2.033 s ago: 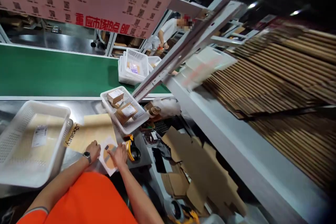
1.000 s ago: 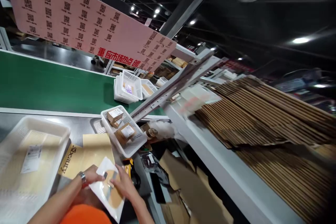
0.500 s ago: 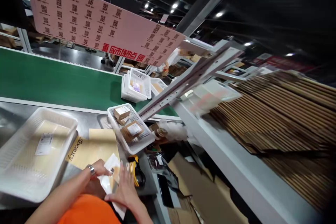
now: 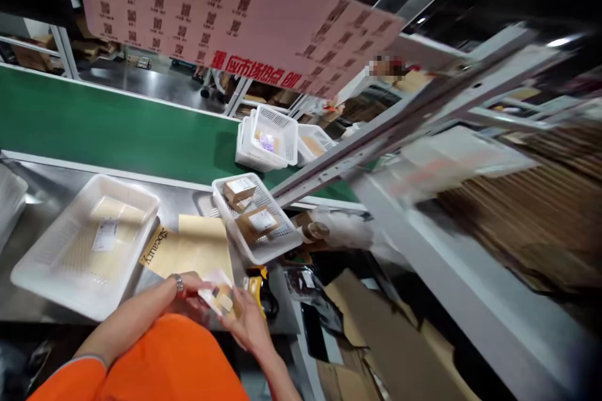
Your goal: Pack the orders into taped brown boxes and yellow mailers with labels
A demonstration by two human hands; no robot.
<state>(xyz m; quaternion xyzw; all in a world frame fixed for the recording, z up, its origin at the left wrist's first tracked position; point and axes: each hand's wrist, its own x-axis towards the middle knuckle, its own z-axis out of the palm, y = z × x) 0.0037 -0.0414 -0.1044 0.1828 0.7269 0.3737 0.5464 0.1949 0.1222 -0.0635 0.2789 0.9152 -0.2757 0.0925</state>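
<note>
Slanting lower-rightward lengthwise: white packet (image 4: 224, 301) (right hand (image 4: 250, 319) hides part).

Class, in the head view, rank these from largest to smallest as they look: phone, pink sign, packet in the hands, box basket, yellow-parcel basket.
1. Pink sign
2. Yellow-parcel basket
3. Box basket
Unranked: packet and phone; they look close in size, and the packet is partly covered.
</note>
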